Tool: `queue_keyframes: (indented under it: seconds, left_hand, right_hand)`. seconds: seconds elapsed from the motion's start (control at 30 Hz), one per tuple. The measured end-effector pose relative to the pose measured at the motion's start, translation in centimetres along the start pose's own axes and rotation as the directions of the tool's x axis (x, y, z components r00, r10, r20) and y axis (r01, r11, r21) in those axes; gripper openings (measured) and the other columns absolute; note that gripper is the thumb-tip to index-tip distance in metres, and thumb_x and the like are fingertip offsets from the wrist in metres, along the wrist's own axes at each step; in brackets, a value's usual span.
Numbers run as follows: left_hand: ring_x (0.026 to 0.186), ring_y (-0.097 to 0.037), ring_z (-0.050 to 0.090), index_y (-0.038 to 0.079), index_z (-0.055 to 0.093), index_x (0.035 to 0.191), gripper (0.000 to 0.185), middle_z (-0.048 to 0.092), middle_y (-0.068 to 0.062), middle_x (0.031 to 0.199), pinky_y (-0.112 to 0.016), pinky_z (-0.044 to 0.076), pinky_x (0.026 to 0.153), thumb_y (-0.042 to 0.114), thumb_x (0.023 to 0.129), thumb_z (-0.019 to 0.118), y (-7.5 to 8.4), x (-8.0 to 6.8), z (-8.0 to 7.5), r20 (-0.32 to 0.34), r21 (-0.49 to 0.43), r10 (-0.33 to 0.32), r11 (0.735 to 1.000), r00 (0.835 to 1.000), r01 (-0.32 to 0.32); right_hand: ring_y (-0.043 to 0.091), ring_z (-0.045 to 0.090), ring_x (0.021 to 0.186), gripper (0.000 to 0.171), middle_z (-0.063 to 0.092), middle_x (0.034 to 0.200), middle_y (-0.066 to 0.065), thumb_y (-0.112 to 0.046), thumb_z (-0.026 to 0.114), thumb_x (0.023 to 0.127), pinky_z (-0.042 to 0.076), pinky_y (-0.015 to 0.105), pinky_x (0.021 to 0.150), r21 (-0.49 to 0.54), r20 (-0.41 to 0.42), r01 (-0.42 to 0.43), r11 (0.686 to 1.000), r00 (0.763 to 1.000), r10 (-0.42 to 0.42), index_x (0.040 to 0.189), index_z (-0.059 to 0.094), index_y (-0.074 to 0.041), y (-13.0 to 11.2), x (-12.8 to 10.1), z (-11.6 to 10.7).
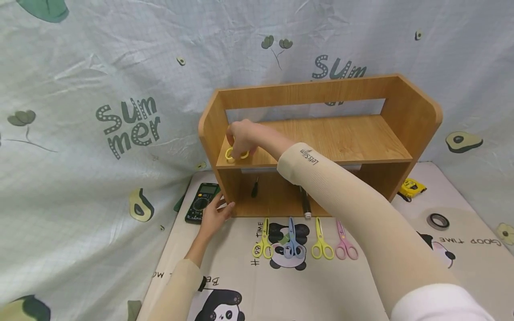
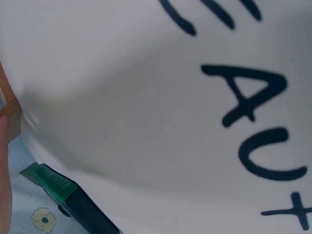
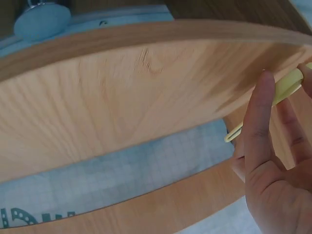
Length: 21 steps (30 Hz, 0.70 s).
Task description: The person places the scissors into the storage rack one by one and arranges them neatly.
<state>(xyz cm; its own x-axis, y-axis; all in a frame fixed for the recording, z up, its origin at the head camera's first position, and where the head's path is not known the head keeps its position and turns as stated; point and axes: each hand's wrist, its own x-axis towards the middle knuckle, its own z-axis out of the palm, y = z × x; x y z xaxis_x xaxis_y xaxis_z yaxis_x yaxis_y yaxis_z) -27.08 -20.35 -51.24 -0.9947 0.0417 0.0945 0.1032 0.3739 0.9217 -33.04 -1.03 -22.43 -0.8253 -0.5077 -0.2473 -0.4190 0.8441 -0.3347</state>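
Right grip pinches yellow scissors at nine o'clock on the shelf: likely light, stiff, best held by the loops. Left grip, loosely spread, touches its eight-o'clock corner.

The head camera looks forward and down over shelf and table; close up, the right wrist's shares the shelf, the left's the table.

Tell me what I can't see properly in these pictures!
Held yellow scissors: right wrist view, partly hidden by the right hand.
Dark tool: head view, top end hidden by the right sleeve.
Multimeter: head view, dial markings too small.
Left hand: left wrist view, mostly cut off by the left edge.
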Motion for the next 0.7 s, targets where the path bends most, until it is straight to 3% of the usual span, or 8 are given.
queue_keyframes:
  seconds: [0.23, 0.7]
  left_hand:
    - [0.124, -0.049, 0.065, 0.014, 0.038, 0.161, 0.067, 0.053, -0.03, 0.151, -0.047, 0.064, 0.09, 0.019, 0.102, 0.07, -0.22, -0.05, 0.12, -0.012, -0.008, 0.004, 1.0, 1.0, -0.004]
    - [0.126, -0.047, 0.065, 0.018, 0.039, 0.161, 0.067, 0.052, -0.025, 0.154, -0.043, 0.064, 0.09, 0.018, 0.101, 0.07, -0.32, 0.11, 0.14, -0.02, 0.029, -0.013, 0.999, 1.0, 0.014]
  right_hand:
    - [0.014, 0.06, 0.078, 0.024, 0.058, 0.095, 0.003, -0.016, 0.071, 0.092, 0.063, 0.028, 0.074, 0.014, 0.023, 0.004, 1.0, 1.0, -0.005, 0.113, 0.06, -0.009, 0.01, 0.0, 0.62]
    - [0.014, 0.062, 0.076, 0.023, 0.059, 0.097, 0.003, -0.018, 0.07, 0.096, 0.061, 0.026, 0.072, 0.032, 0.026, -0.007, 0.999, 1.0, 0.007, 0.117, 0.064, -0.01, 0.11, 0.51, 0.94]
